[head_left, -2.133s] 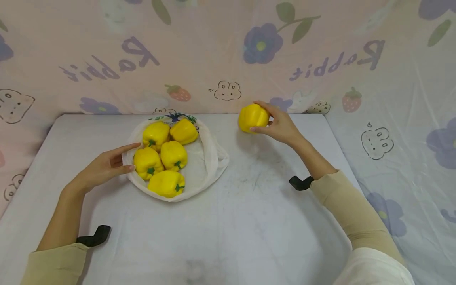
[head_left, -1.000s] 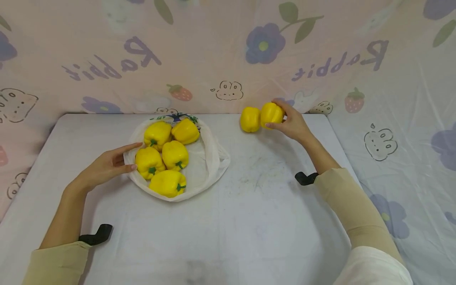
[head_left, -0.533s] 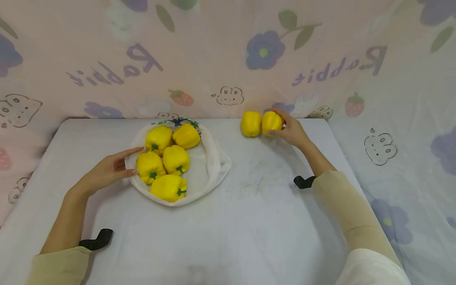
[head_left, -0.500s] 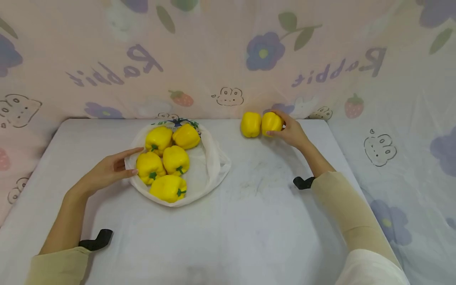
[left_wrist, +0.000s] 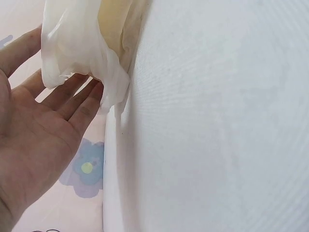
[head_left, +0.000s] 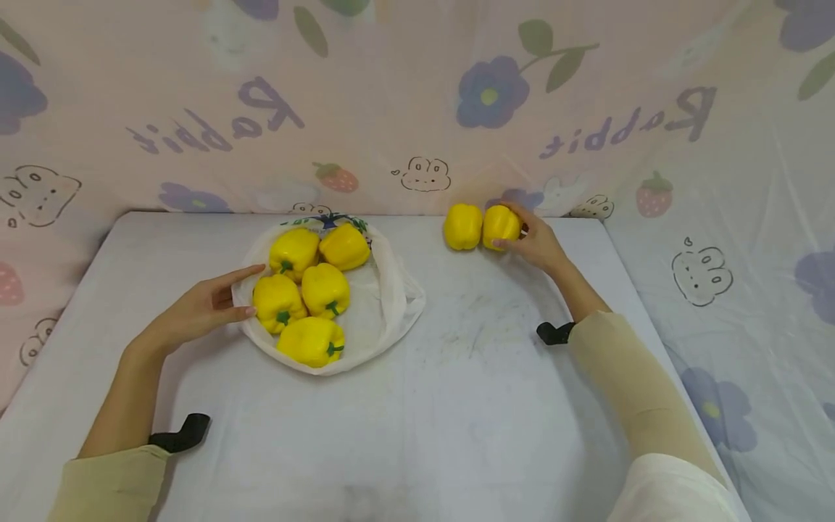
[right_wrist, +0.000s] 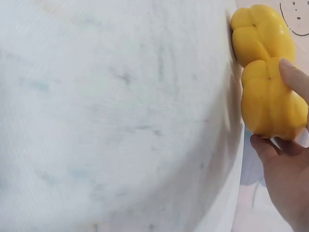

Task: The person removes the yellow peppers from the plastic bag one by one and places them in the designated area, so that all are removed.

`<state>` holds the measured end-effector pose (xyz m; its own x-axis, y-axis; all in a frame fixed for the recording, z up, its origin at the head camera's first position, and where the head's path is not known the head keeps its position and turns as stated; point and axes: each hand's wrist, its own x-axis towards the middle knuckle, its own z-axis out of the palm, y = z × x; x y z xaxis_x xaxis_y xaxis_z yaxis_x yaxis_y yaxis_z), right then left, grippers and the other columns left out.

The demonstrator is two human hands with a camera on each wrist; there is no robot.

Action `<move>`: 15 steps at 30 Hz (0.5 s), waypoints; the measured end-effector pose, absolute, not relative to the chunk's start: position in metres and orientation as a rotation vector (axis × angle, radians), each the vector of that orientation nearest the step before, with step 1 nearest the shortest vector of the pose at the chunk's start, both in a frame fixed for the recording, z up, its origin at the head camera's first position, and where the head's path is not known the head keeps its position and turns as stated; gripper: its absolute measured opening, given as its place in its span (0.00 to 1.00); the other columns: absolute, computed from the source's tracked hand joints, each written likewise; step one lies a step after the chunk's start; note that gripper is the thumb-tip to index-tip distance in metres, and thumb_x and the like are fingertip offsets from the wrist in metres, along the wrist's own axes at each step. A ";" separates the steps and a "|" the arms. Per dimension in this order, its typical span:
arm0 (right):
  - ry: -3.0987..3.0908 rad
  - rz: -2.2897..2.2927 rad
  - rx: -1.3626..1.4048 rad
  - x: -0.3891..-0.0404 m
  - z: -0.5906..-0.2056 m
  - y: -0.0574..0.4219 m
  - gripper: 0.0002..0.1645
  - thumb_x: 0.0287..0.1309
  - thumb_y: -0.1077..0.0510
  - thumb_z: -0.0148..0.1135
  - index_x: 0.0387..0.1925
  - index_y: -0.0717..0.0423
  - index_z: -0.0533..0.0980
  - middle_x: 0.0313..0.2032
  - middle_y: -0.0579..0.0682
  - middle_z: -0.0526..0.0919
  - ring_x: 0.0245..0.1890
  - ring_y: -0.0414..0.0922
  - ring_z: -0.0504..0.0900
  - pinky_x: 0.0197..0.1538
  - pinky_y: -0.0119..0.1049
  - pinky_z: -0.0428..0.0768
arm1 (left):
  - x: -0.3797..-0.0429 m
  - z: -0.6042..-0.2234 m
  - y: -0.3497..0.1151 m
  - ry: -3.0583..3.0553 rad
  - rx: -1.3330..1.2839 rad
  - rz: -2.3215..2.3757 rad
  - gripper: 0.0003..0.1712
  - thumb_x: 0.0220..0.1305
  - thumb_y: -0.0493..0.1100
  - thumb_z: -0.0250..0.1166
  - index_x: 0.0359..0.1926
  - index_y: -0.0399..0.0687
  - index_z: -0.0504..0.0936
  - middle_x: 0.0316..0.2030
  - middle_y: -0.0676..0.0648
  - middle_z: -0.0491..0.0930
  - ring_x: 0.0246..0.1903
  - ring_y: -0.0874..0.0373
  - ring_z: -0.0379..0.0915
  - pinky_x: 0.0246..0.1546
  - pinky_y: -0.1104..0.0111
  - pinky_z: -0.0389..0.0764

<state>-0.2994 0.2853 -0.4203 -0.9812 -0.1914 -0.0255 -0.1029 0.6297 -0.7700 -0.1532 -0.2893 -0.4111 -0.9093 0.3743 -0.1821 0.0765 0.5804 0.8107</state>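
Note:
At the back of the table in the head view, my right hand (head_left: 536, 241) grips a yellow bell pepper (head_left: 501, 226), thumb on the near side. A second yellow bell pepper (head_left: 462, 226) stands just left of it; in the right wrist view the held pepper (right_wrist: 270, 104) overlaps the other pepper (right_wrist: 263, 31). My left hand (head_left: 198, 312) rests at the left rim of a white plastic bag (head_left: 365, 333), thumb and index finger spread apart. In the left wrist view its fingers (left_wrist: 79, 104) reach behind the bag (left_wrist: 72, 43). Several yellow peppers (head_left: 312, 341) with green stems lie inside the bag.
The white-covered table (head_left: 430, 435) runs back to a printed cloth curtain (head_left: 365, 87) with flowers and rabbits. Black wrist mounts (head_left: 554, 333) stick out beside both sleeves. Grey scuffs mark the tabletop between the bag and the right forearm.
My right hand released one pepper at the back, then brought another down right beside it and still grips it. The left hand has stayed at the bag's rim. The head view has shifted slightly.

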 end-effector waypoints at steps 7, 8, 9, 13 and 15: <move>2.612 -1.339 -0.200 -0.296 -0.414 0.283 0.52 0.57 0.58 0.72 0.77 0.47 0.54 0.77 0.55 0.49 0.72 0.61 0.58 0.69 0.56 0.63 | -0.154 -0.412 -0.289 2.490 0.373 1.231 0.40 0.68 0.49 0.66 0.76 0.54 0.60 0.74 0.40 0.57 0.69 0.40 0.57 0.58 0.76 0.67; 2.594 -1.356 -0.195 -0.295 -0.411 0.281 0.52 0.57 0.60 0.71 0.77 0.48 0.53 0.78 0.55 0.47 0.72 0.62 0.57 0.70 0.56 0.62 | -0.154 -0.412 -0.289 2.490 0.374 1.232 0.40 0.67 0.49 0.66 0.76 0.54 0.60 0.74 0.40 0.57 0.69 0.39 0.57 0.58 0.75 0.68; 2.578 -1.375 -0.191 -0.293 -0.407 0.278 0.53 0.57 0.61 0.71 0.77 0.50 0.53 0.78 0.56 0.46 0.72 0.62 0.56 0.70 0.56 0.62 | -0.154 -0.412 -0.289 2.488 0.373 1.237 0.40 0.67 0.49 0.66 0.76 0.54 0.60 0.74 0.40 0.57 0.69 0.39 0.56 0.58 0.76 0.67; 2.560 -1.405 -0.184 -0.288 -0.397 0.271 0.52 0.57 0.63 0.70 0.77 0.54 0.52 0.78 0.58 0.44 0.73 0.62 0.55 0.71 0.56 0.60 | -0.154 -0.414 -0.288 2.471 0.370 1.254 0.41 0.68 0.50 0.66 0.77 0.53 0.59 0.74 0.39 0.57 0.69 0.38 0.56 0.53 0.85 0.65; 2.576 -1.408 -0.180 -0.287 -0.397 0.271 0.52 0.57 0.63 0.70 0.77 0.55 0.52 0.77 0.58 0.48 0.73 0.60 0.55 0.72 0.53 0.58 | -0.154 -0.415 -0.288 2.458 0.369 1.268 0.41 0.68 0.50 0.66 0.77 0.52 0.58 0.74 0.39 0.57 0.69 0.38 0.57 0.50 0.88 0.64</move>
